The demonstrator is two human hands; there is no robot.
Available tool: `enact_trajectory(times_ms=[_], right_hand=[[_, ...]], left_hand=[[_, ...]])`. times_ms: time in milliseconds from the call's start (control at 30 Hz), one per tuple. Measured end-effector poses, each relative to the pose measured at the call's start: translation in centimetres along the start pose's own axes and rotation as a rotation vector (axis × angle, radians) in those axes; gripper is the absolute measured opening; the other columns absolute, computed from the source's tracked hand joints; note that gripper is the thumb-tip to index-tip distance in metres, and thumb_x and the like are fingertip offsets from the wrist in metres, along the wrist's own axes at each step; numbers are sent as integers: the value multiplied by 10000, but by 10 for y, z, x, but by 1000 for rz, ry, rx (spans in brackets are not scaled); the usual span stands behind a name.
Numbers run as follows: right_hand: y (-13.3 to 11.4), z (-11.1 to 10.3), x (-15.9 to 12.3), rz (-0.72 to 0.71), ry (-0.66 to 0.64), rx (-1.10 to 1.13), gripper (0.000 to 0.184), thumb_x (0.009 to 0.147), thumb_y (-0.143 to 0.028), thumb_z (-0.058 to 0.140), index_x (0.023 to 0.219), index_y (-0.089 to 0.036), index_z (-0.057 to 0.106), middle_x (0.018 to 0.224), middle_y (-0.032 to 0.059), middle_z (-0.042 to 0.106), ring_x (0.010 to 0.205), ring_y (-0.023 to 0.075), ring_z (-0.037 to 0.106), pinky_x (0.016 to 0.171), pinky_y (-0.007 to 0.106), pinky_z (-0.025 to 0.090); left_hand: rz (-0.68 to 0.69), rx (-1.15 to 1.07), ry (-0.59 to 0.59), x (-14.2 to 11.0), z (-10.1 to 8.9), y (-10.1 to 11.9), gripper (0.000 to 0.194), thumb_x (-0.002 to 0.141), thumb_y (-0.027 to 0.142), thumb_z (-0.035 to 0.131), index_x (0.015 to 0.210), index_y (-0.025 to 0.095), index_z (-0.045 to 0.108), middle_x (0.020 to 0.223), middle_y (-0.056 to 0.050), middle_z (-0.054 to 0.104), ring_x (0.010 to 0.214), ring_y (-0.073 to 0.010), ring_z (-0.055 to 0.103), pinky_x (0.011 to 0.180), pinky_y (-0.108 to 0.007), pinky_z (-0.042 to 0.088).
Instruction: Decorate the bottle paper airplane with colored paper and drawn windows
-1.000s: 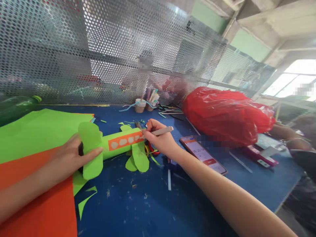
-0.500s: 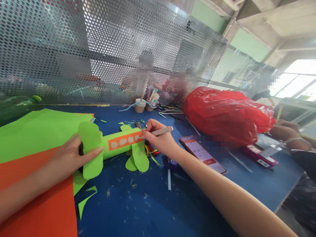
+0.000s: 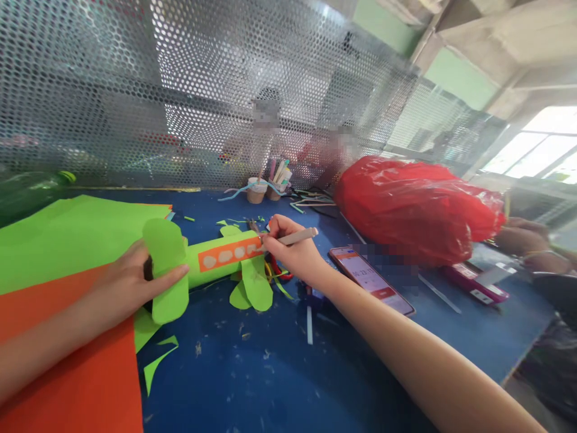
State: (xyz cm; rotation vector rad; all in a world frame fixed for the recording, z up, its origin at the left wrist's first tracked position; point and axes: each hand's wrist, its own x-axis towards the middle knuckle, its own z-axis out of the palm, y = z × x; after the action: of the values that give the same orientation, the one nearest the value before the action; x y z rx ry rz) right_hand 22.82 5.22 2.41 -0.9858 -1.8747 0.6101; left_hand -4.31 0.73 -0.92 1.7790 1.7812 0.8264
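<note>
A green paper tube (image 3: 196, 255) lies across the middle of the view, with rounded green paper flaps at both ends. Along its side runs an orange strip (image 3: 219, 265) bearing a row of pale, whitish blobs. My left hand (image 3: 142, 273) is closed on the tube's left end, thumb over the near flap (image 3: 171, 300). A pale marker pen (image 3: 298, 236) is pinched in my right hand (image 3: 293, 246). Its tip meets the right part of the orange strip, partly hidden by my fingers. Scissors (image 3: 282, 270) with red and yellow handles lie partly hidden behind the tube.
Green sheets (image 3: 85, 231) and orange paper (image 3: 90, 361) cover the left side. A phone (image 3: 372, 279) showing a timer lies right of my forearm. Beyond are a red plastic bag (image 3: 415, 207), a purple box (image 3: 478, 284), cups with pens (image 3: 256, 191) and another person's hand (image 3: 523, 240).
My right hand and the pen have shifted very slightly right along the strip. My left hand keeps its hold on the tube. The camera view has moved a little.
</note>
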Motion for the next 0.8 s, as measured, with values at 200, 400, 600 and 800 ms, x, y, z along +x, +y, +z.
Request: enact_trajectory(times_ms=[200, 400, 600, 800], right_hand=[[1, 1, 0, 4, -7, 6, 213, 719, -195, 548, 606, -227, 370, 591, -58, 399, 569, 118, 351, 540, 258, 288], [2, 1, 0, 11, -6, 15, 202, 720, -196, 552, 617, -229, 381, 592, -52, 412, 577, 124, 374, 533, 253, 297], [1, 1, -1, 30, -8, 37, 198, 736, -199, 556, 624, -228, 395, 595, -50, 434, 565, 120, 384, 527, 252, 302], [0, 1, -1, 20, -12, 43, 195, 731, -189, 554, 622, -226, 396, 599, -52, 434, 568, 120, 384, 534, 258, 299]], left_hand=[[22, -23, 28, 0, 1, -3, 728, 664, 764, 521, 1172, 248, 593, 1209, -61, 618, 1074, -332, 596, 923, -443, 470], [28, -16, 24, -1, 0, -2, 730, 684, 751, 518, 1202, 242, 594, 1211, -66, 619, 1065, -332, 596, 915, -442, 476], [-10, -5, 6, -1, -1, 2, 766, 655, 762, 518, 1213, 242, 593, 1180, -64, 629, 1012, -332, 607, 892, -453, 477], [5, -2, 15, -1, -2, 2, 766, 648, 753, 514, 1194, 223, 601, 1170, -72, 627, 1009, -329, 604, 889, -446, 476]])
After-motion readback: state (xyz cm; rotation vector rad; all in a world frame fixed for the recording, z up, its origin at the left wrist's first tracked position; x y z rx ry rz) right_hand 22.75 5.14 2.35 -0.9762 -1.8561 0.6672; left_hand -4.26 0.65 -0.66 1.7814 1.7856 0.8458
